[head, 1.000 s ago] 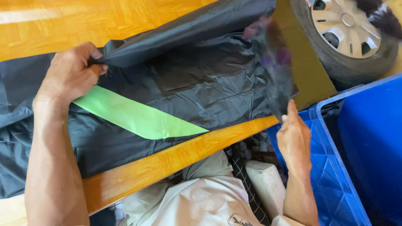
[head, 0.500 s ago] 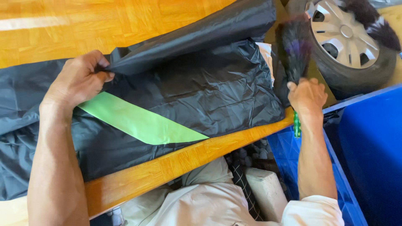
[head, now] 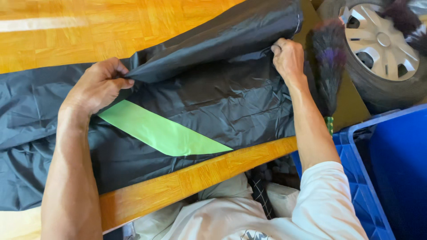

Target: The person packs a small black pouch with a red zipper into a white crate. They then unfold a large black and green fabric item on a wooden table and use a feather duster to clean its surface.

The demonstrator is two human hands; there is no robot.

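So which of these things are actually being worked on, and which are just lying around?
In hand:
black cover with a green stripe, folded edge pinched by left hand and right hand
wooden table under it

Lying about:
feather duster
car wheel
blue crate

Surface: a wooden table point(head: 66, 31) with a glossy orange parquet-pattern top, its near edge running slantwise across the view.
Lying on it: a large sheet of thin black crinkled fabric point(head: 213, 102), spread from the left edge to near the right end.
Fabric marking: a light green stripe point(head: 160, 133) slants across it toward the near edge.
Fabric lie: its far part is folded up in a ridge.
Bare wood: the far side and a strip along the near edge.
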